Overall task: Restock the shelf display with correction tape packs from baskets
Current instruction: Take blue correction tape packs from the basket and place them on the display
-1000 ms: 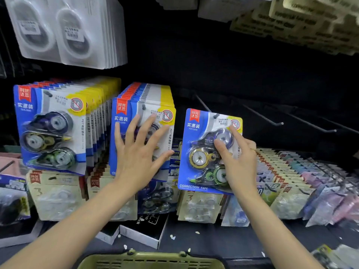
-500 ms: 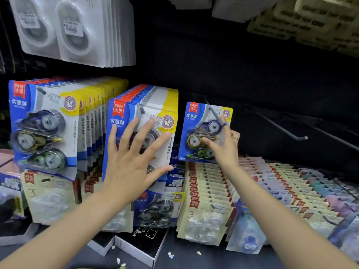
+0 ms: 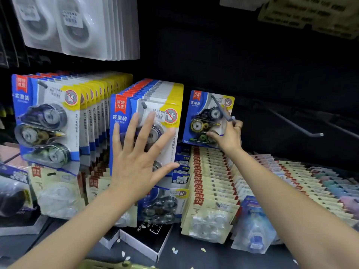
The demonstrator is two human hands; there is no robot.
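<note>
A blue-and-yellow correction tape pack (image 3: 204, 117) hangs far back on a grey peg hook (image 3: 221, 109). My right hand (image 3: 227, 136) grips its lower right corner, thumb on the front. My left hand (image 3: 139, 150) lies flat with spread fingers against the front pack of the middle row of correction tape packs (image 3: 147, 105). Another full row of the same packs (image 3: 46, 121) hangs at the left.
Two bare peg hooks (image 3: 295, 125) stick out at the right. Below are rows of beige carded packs (image 3: 211, 181) and pastel packs (image 3: 330, 187). White blister packs (image 3: 77, 26) hang above left. A green basket rim (image 3: 108, 265) shows at the bottom edge.
My right hand has carried the pack away from me and slid it back along the peg hook. My left hand has stayed pressed on the middle row.
</note>
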